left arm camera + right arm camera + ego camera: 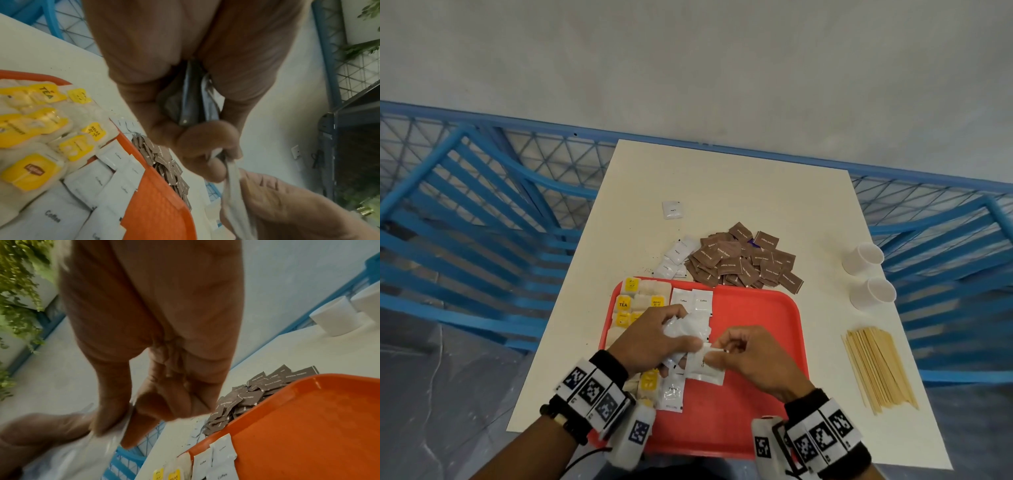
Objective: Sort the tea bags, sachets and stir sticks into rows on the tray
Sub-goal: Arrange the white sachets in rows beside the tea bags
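Observation:
Above the red tray [763,329] my left hand [654,339] grips a bunch of white coffee sachets [688,329]. My right hand [743,353] pinches one white sachet [703,368] at its top edge, right beside the left hand's bunch. Tea bags with yellow tags [630,301] fill the tray's left side, and a row of white coffee sachets [691,301] lies next to them. In the left wrist view the sachet bunch [197,104] sits edge-on between fingers and palm. A pile of brown sugar sachets [743,257] lies behind the tray. Wooden stir sticks [876,366] lie on the table at right.
Several white sachets [676,257] lie loose left of the brown pile, and one [672,209] sits alone farther back. Two white paper cups [863,257] stand at the table's right edge. Blue railings [465,212] surround the white table [722,192].

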`<state>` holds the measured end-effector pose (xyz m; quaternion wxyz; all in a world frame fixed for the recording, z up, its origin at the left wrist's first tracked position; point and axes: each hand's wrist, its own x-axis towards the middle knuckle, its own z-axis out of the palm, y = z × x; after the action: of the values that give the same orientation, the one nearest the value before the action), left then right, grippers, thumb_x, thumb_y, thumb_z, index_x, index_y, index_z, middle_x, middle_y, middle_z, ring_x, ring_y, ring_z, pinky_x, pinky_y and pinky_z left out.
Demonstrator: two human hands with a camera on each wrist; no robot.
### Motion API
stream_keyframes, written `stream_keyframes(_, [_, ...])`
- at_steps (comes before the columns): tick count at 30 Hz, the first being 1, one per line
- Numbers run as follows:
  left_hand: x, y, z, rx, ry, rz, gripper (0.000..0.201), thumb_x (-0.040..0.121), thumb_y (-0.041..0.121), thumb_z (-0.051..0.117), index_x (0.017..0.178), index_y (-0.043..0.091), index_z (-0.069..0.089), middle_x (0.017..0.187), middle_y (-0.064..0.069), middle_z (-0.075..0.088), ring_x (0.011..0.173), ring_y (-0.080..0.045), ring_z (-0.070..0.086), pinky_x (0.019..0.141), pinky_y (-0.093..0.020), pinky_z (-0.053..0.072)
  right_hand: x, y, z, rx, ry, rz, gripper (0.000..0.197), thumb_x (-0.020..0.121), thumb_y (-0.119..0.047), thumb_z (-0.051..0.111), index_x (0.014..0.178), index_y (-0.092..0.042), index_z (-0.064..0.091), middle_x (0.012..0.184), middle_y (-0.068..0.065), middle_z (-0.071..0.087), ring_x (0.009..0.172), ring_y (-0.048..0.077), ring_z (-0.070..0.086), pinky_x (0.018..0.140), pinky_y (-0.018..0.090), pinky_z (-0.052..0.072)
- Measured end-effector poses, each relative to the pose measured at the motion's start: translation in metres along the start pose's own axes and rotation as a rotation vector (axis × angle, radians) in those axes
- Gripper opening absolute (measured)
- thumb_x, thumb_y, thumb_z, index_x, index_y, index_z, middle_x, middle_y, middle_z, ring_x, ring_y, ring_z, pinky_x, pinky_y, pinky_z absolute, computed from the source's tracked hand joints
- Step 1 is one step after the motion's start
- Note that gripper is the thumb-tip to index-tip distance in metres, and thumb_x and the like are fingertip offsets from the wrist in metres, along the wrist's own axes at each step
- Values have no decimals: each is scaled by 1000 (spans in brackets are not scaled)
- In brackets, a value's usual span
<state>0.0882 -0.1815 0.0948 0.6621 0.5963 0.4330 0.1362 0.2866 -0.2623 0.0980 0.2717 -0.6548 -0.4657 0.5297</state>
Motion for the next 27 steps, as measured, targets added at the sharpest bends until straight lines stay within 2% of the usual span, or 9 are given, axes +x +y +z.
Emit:
stream_keyframes(2, [-1,-2,4,58,-53,-3,37,79,22,84,98,2,59,77,-14,69,58,-22,68,45,-34,54,-2,1,2,-28,-74,9,16,79,-22,82,85,-10,74,58,-14,63,52,-5,50,57,11,39])
stream_keyframes(5, [-2,-6,2,18,8,-21,33,82,20,81,100,4,58,78,-17,72,59,-24,68,44,-29,50,-1,13,10,-59,-49,15,14,83,-22,79,83,-8,75,54,-17,62,49,-6,50,52,8,37])
stream_keyframes(10, [-16,-30,-22,8,174,-76,34,81,16,81,97,-2,57,65,-3,67,52,-18,61,44,-27,49,4,71,33,0,89,234,17,80,-22,82,76,-9,72,63,-7,65,57,2,53,58,18,44])
stream_keyframes(13, [-35,-55,-31,-22,166,-169,38,80,22,82,99,0,57,68,-12,67,51,-30,63,47,-30,49,6,92,49,38,118,317,12,77,-14,83,74,-10,72,67,-2,70,59,5,59,57,19,48])
stream_keyframes(16, [-48,-73,-37,-42,183,-211,51,74,36,86,100,1,60,71,-12,67,58,-20,64,56,-35,51,6,101,56,59,175,362,12,78,-12,82,71,-12,72,77,8,75,68,14,66,73,38,58])
stream_keyframes(18, [-51,-79,-37,-8,209,-221,43,72,37,86,96,9,62,78,-16,71,63,-20,64,60,-37,53,5,103,58,90,209,368,12,79,-13,81,72,-10,71,78,9,75,68,16,67,76,42,58])
stream_keyframes(20, [-53,-83,-35,-13,234,-231,29,77,26,84,93,16,62,78,-11,73,62,-18,64,58,-34,53,4,106,60,47,233,348,13,79,-14,81,72,-11,71,75,8,75,64,12,64,68,33,57])
stream_keyframes(23, [-52,-83,-31,-39,214,-236,30,78,21,83,95,8,62,66,-4,69,59,-19,61,51,-30,51,3,106,59,-17,264,325,14,77,-14,82,68,-14,71,64,0,70,56,5,57,58,21,49])
stream_keyframes(27, [-50,-82,-31,-13,214,-222,34,78,22,83,97,4,63,76,-18,69,61,-20,64,53,-32,52,4,105,56,153,215,347,13,76,-10,83,78,-2,73,65,3,67,55,7,54,52,16,44])
